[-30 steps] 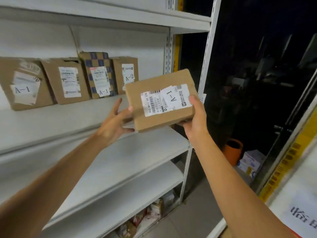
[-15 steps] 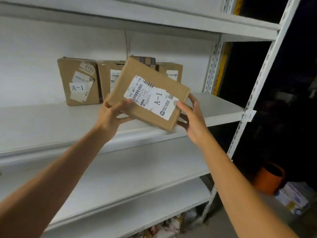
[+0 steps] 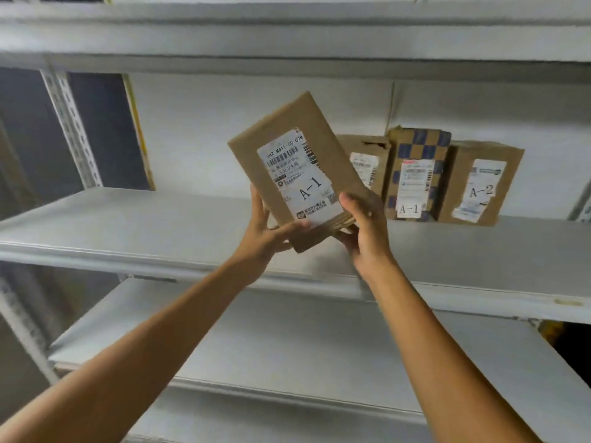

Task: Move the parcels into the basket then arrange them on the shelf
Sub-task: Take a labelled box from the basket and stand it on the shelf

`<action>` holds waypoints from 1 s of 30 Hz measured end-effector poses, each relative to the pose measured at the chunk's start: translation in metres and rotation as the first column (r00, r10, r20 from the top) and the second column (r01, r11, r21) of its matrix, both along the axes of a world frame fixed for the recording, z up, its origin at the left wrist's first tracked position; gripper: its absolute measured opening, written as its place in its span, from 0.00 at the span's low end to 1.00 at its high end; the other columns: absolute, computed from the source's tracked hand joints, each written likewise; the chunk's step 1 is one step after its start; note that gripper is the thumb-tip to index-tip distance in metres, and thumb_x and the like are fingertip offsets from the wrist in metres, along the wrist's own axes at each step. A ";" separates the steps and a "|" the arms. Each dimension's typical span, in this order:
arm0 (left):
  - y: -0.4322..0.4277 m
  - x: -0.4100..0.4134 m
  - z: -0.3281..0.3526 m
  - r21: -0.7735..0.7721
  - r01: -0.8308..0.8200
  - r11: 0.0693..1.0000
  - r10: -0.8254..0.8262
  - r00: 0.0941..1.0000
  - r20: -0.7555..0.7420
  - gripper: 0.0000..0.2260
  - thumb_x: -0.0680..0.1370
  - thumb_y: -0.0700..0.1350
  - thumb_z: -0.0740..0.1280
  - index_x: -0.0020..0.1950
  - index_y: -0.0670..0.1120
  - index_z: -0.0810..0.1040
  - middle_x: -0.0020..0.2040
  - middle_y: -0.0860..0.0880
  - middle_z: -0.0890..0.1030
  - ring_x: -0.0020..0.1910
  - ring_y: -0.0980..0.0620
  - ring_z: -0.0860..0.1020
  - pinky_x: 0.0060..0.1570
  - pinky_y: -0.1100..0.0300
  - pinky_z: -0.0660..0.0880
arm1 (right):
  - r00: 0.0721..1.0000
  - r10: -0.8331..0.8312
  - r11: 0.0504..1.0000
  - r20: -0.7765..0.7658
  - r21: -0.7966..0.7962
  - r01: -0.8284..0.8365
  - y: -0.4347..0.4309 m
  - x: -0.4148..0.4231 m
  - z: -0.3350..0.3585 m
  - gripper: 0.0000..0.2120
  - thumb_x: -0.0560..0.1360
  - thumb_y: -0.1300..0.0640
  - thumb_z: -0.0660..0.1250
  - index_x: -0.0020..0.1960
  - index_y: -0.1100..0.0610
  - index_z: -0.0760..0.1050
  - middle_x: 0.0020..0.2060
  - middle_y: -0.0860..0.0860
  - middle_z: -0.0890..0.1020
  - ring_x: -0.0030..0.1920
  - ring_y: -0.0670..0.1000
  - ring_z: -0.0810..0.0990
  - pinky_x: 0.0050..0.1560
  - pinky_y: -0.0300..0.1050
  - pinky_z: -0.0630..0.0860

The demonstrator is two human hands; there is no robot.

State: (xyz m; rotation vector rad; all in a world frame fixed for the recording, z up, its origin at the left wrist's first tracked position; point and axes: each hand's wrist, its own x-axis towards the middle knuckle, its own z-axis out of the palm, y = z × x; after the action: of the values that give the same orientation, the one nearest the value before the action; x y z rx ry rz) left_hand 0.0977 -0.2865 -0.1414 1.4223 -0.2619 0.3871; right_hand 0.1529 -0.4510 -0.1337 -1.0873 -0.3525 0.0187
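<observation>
A brown cardboard parcel [image 3: 287, 148] with a white label marked A-1 is held upright and tilted left, just above the front of the white middle shelf [image 3: 128, 225]. My left hand [image 3: 267, 233] grips its lower left corner and my right hand [image 3: 364, 231] grips its lower right corner. Behind it three parcels stand upright in a row at the back of that shelf: a plain brown one [image 3: 371, 161] partly hidden, a blue-checked one [image 3: 415, 174] labelled A-1, and a brown one [image 3: 476, 183] labelled A-2. No basket is in view.
Another white shelf [image 3: 287, 39] runs overhead and a lower shelf [image 3: 319, 353] lies below my forearms. A perforated metal upright [image 3: 72, 123] stands at the left, with a dark gap behind it. The middle shelf's left half is bare.
The parcel has turned from slanted to nearly upright. My view has swung left, so the shelved parcels now appear right of it, and the leftmost shelved parcel no longer shows.
</observation>
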 end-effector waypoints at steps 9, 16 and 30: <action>0.127 -0.015 0.006 0.087 -0.223 0.971 0.218 0.974 0.055 0.43 0.67 0.39 0.76 0.75 0.54 0.57 0.66 0.49 0.75 0.61 0.50 0.78 0.48 0.51 0.81 | 0.941 0.064 0.897 0.333 -0.432 0.092 0.107 0.019 0.001 0.31 0.62 0.47 0.79 0.61 0.51 0.73 0.55 0.50 0.82 0.55 0.48 0.81 0.56 0.48 0.79; 0.232 0.004 0.019 0.267 -0.216 0.939 0.200 0.976 0.088 0.41 0.67 0.50 0.76 0.75 0.56 0.59 0.66 0.52 0.76 0.64 0.48 0.76 0.56 0.45 0.78 | 0.855 0.019 0.767 0.518 -0.556 0.320 0.207 0.022 0.008 0.43 0.69 0.51 0.77 0.76 0.43 0.56 0.63 0.46 0.76 0.56 0.40 0.76 0.48 0.27 0.74; 0.293 0.133 -0.004 0.473 -0.273 0.838 0.246 0.962 0.121 0.35 0.76 0.37 0.69 0.77 0.55 0.57 0.67 0.57 0.73 0.60 0.49 0.77 0.55 0.54 0.78 | 0.769 -0.343 0.340 0.539 -0.692 0.637 0.280 0.097 -0.025 0.37 0.70 0.52 0.77 0.71 0.56 0.60 0.65 0.56 0.73 0.63 0.58 0.74 0.58 0.52 0.73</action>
State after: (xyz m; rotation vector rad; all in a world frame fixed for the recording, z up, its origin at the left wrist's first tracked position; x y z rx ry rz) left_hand 0.2305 0.0066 -0.1456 1.9584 -0.2186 0.6153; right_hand 0.2495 -0.1713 -0.1582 -2.2123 -0.2522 -0.6194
